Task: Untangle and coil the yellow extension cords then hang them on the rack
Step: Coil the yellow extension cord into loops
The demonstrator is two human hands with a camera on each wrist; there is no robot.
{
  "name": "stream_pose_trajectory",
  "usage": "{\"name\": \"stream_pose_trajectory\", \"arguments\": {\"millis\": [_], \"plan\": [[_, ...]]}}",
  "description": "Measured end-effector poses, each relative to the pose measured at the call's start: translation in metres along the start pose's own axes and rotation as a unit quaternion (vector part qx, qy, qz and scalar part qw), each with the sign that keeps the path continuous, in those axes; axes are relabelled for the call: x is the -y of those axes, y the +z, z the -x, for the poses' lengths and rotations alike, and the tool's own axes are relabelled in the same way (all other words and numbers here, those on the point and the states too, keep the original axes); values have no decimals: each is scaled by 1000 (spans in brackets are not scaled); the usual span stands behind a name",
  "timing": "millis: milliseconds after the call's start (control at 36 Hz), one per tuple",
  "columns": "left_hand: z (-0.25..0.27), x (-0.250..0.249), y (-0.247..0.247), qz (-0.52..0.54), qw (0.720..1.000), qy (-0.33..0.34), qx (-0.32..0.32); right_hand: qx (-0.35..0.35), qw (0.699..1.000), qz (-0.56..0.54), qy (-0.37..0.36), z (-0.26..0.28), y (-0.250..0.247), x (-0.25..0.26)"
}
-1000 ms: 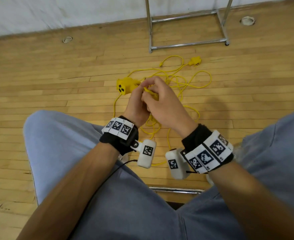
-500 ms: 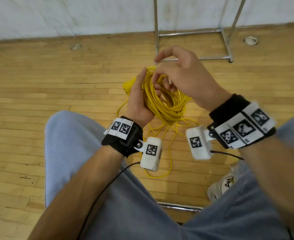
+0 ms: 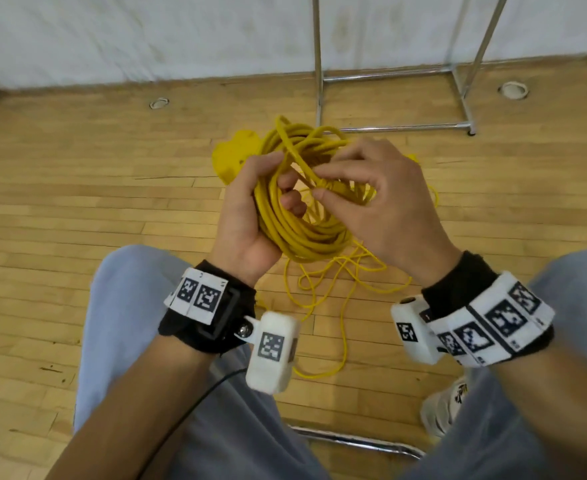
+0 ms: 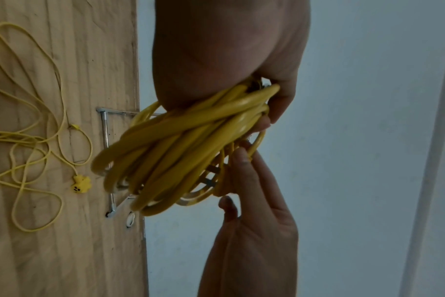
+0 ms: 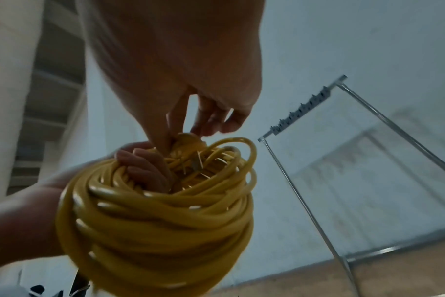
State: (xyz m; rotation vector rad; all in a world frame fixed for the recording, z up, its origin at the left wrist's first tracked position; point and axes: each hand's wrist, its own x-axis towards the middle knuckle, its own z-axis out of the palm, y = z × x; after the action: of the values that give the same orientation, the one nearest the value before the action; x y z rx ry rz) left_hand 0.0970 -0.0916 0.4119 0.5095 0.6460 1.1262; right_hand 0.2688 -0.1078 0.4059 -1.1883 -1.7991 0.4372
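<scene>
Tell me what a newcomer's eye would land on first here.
The thick yellow coil at centre, gripped by the left hand while the right hand pinches a strand at its top. Next, the loose cord tangled on the wood floor below the hands. Then the metal rack standing against the white wall behind.

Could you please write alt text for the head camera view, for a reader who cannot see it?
A person's left hand grips a coil of yellow extension cord above their lap while the right hand pinches one strand at its top. More yellow cord lies loose on the wooden floor below, and a metal rack stands by the wall.
</scene>
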Motion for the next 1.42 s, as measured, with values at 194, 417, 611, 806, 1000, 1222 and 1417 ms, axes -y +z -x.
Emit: {"name": "stream_pose_trajectory", "arguments": {"millis": [194,417,611,806,1000,1222,1417], "plan": [[4,8,0,-10,1000,-14,14,33,996,-65,57,2,9,7],[2,9,7,-32,999,-18,6,139,982,26,126,10,14,-9],[3,15,8,-49,997,-41,53,129,982,46,132,12,7,-9],[-2,14,5,5,995,-47,87,-53,990,108,79,22,1,6],[-3,10,4,58,987,-78,125,-212,973,83,-35,25,-9,1],[1,8,0,98,978,-114,142,-131,945,-221,202,15,-33,-30],[4,10,0,188,953,-144,187,14,762,-516,390,25,-18,-60]]}}
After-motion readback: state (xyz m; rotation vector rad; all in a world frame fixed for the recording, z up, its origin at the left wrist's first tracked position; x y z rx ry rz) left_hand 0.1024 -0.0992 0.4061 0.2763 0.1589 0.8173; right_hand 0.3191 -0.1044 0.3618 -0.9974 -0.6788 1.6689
